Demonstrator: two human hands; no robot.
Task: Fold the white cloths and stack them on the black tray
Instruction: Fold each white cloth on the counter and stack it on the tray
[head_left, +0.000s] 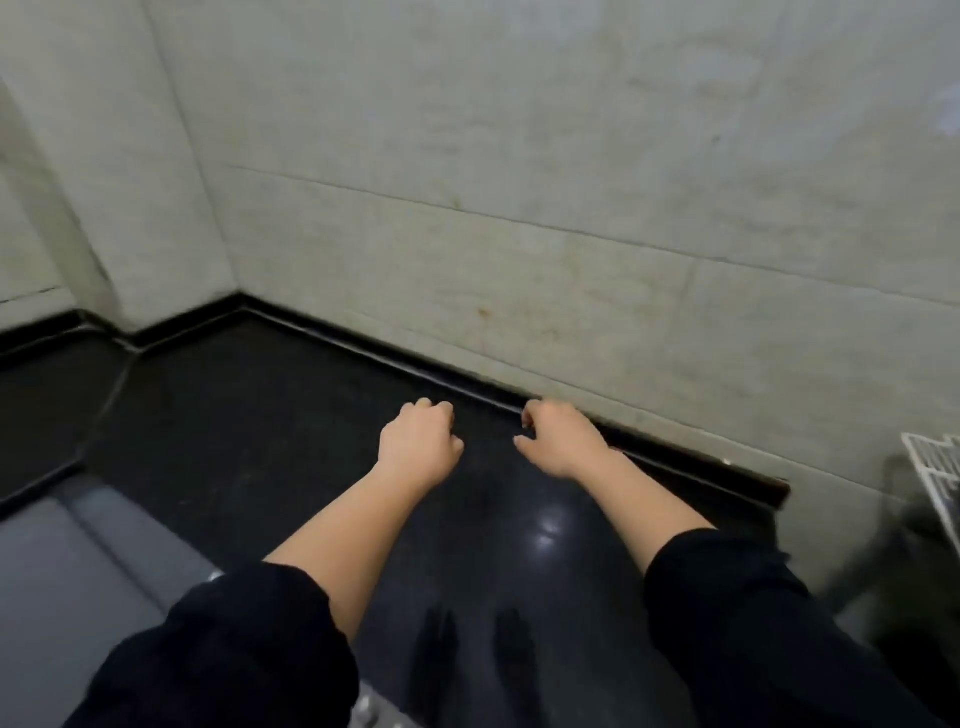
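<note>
No white cloth and no black tray show in the head view. My left hand (418, 441) hangs over the dark glossy floor, fingers loosely curled, holding nothing. About a hand's width to its right, my right hand (558, 439) is held out the same way near the black skirting, fingers loosely curled and empty. Both forearms reach forward out of black sleeves.
A pale tiled wall (571, 182) stands ahead with a black skirting (675, 462) along its foot. A grey padded surface (67, 582) lies at the lower left. A white wire rack (935, 467) pokes in at the right edge. The dark floor (260, 431) reflects light.
</note>
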